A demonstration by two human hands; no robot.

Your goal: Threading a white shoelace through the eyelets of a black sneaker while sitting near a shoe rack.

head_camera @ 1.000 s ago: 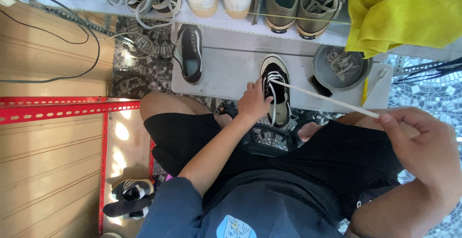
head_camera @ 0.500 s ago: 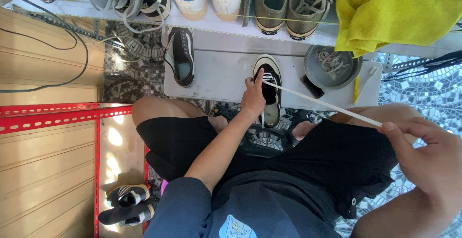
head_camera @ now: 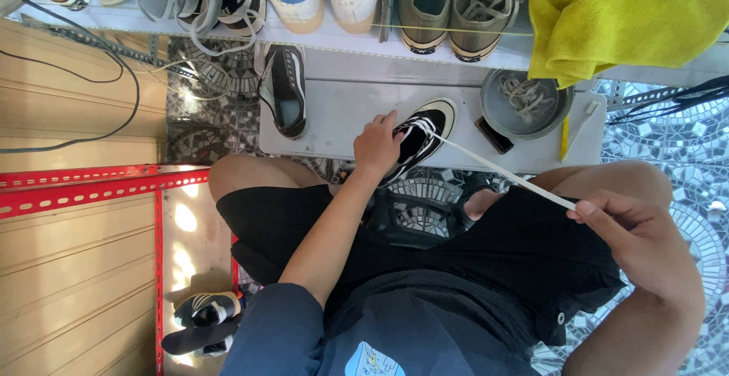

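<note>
**Lace drawn taut from a black sneaker on the low grey table**

Nearest the camera, the right hand point(head_camera: 634, 232) is raised over the lap of black shorts, its thumb and fingertips pinched together on the free end of a flat white shoelace point(head_camera: 501, 172). The lace runs in a straight, tight line up and to the left, from that pinch to the shoe.

Beyond the knees, the left hand point(head_camera: 377, 144) rests on the black low-top canvas sneaker with a white sole and cream toe cap point(head_camera: 421, 134), fingers curled over its laced throat and holding it down. The sneaker lies on the front edge of the pale grey rectangular table point(head_camera: 338, 114), toe pointing away and to the right.

On the same table, to the left, lies a second black sneaker with a white side stripe point(head_camera: 286, 87), well apart from the first. To the right stands a round grey metal bowl holding a tangle of pale laces point(head_camera: 526, 104), with a dark brush just beside it and a yellow pencil-like stick near it.

Farthest off, a white shelf point(head_camera: 334, 42) carries a row of shoes, and a yellow cloth point(head_camera: 630, 15) hangs over its right end.
</note>
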